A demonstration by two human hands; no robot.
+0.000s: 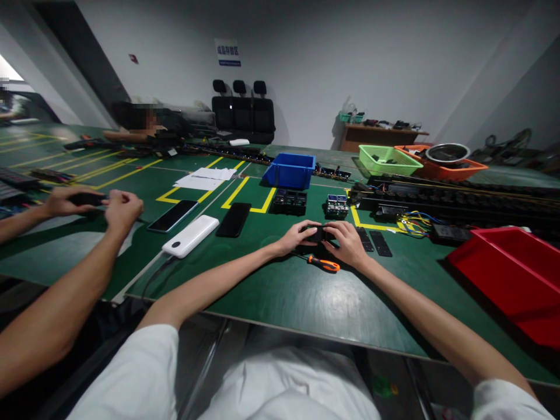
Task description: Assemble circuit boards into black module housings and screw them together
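A small black part point(319, 234) is held low over the green table between my two hands. My left hand point(297, 237) grips its left end, and my right hand point(346, 242) has fingers closed on its right end. Just below them lies an orange and black screwdriver point(324, 264). Beside my right hand rest flat black plates point(381, 244). Beyond my hands stand a black module block point(289, 202) and a smaller block with a pale top point(336, 206).
Left of my hands lie a black phone point(234, 220), a white power bank point(191, 236) and another phone point(173, 216). A blue bin point(290, 170) stands behind, a red bin point(511, 280) at right. At far left, another person's hands point(118, 210) hold a dark object.
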